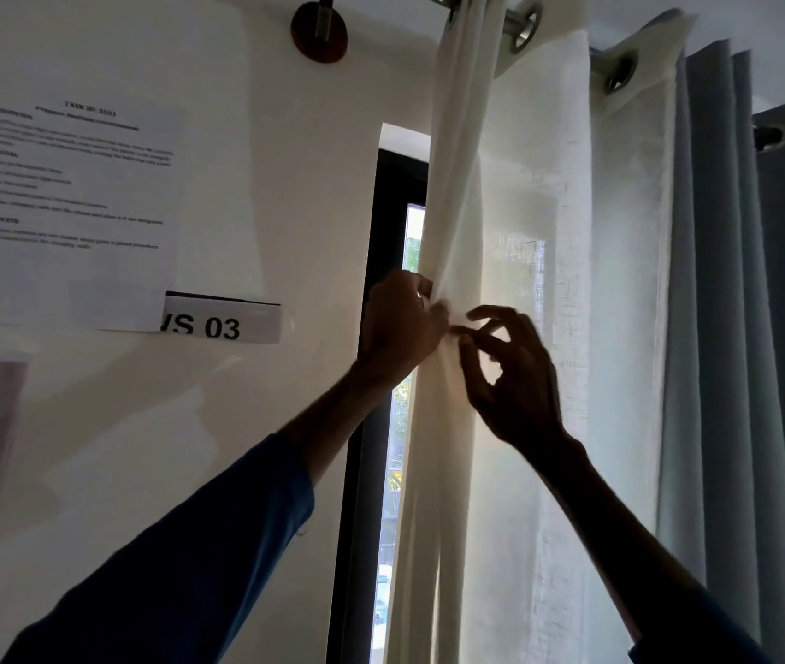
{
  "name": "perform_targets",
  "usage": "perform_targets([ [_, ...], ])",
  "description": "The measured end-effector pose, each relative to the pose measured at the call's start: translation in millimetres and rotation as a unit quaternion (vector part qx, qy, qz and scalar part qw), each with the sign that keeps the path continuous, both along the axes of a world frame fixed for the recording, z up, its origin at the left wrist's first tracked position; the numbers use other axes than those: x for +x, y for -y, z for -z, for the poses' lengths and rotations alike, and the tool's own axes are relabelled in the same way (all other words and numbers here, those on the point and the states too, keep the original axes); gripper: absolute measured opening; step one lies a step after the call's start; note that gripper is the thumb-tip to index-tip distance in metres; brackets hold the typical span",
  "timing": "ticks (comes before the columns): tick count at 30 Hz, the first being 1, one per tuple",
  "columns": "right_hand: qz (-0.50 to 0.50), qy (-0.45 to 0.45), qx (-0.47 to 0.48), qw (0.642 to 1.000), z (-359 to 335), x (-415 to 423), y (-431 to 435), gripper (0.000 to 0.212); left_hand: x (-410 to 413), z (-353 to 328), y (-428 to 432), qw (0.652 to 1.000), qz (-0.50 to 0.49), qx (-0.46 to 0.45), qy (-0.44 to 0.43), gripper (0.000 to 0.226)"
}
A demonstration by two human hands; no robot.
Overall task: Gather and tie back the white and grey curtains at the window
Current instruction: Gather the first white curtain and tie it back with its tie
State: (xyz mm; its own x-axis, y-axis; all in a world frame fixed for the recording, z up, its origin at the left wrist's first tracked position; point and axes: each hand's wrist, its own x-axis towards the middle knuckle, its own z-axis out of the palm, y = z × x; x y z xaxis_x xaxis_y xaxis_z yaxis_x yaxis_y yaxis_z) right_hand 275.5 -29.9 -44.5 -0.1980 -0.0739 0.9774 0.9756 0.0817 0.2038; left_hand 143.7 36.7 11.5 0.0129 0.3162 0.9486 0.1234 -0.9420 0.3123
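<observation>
A white curtain (539,194) hangs from a metal rod (519,21) by steel eyelets. Its left edge is bunched into a narrow bundle (457,184) in front of the window. My left hand (397,330) grips this bundle from the left at mid height. My right hand (512,371) is just to the right of it, thumb and forefinger pinching the fabric at the gathered point, the other fingers curled loosely. A grey curtain (740,328) hangs in folds at the far right, behind the white one.
A dark window frame (361,472) runs down beside the bundle, with a strip of bright glass (392,496). On the white wall at left hang a printed sheet (69,194) and a "VS 03" label (222,323). A round rod bracket (319,33) sits above.
</observation>
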Motion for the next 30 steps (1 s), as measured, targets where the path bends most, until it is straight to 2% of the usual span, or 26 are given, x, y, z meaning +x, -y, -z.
perform_targets([
  [2, 0.022, -0.058, 0.076, 0.995, -11, 13, 12, 0.018, 1, 3, -2, 1.000, 0.003, -0.005, 0.010, 0.025],
  [4, 0.057, -0.150, 0.123, 0.979, -26, 27, 26, 0.036, 2, 6, -5, 0.999, 0.012, -0.004, 0.031, 0.035],
  [7, 0.010, -0.295, 0.060, 0.953, -47, 47, 34, 0.078, 2, 8, -6, 0.999, 0.010, -0.015, 0.047, 0.051],
  [9, -0.001, -0.337, 0.021, 0.941, -54, 53, 32, 0.078, 2, 7, -7, 0.999, -0.007, -0.018, 0.038, 0.059],
  [10, 0.012, -0.332, 0.020, 0.943, -55, 54, 30, 0.066, 1, 7, -7, 0.999, -0.017, -0.016, 0.030, 0.062],
  [12, 0.063, -0.288, 0.049, 0.954, -53, 47, 27, 0.022, 1, 7, -7, 0.999, -0.031, -0.010, 0.022, 0.065],
  [13, 0.091, -0.266, 0.054, 0.958, -52, 38, 25, 0.013, -1, 8, -6, 0.999, -0.039, -0.010, 0.020, 0.064],
  [15, 0.137, -0.228, 0.041, 0.963, -51, 19, 16, 0.017, -2, 9, -7, 0.998, -0.060, -0.003, 0.015, 0.056],
  [16, 0.137, -0.217, 0.023, 0.966, -52, 9, 10, 0.026, -2, 9, -8, 0.998, -0.070, 0.005, 0.010, 0.051],
  [18, 0.112, -0.200, -0.031, 0.973, -56, -17, -4, 0.042, -5, 9, -8, 0.996, -0.083, 0.012, -0.003, 0.045],
  [20, 0.069, -0.162, -0.075, 0.981, -61, -48, -11, 0.048, -10, 8, -10, 0.996, -0.088, 0.020, -0.008, 0.042],
  [22, 0.032, -0.123, -0.084, 0.988, -67, -73, -9, 0.060, -19, 7, -14, 0.994, -0.100, 0.041, -0.004, 0.033],
  [23, 0.023, -0.104, -0.084, 0.991, -70, -79, -9, 0.059, -24, 8, -16, 0.993, -0.108, 0.054, 0.001, 0.030],
  [26, 0.015, -0.073, -0.069, 0.995, -69, -76, -7, 0.032, -34, 10, -21, 0.990, -0.107, 0.084, 0.019, 0.033],
  [30, 0.001, -0.079, -0.040, 0.996, -59, -52, 5, 0.026, -29, 8, -16, 0.992, -0.097, 0.082, 0.009, 0.033],
])
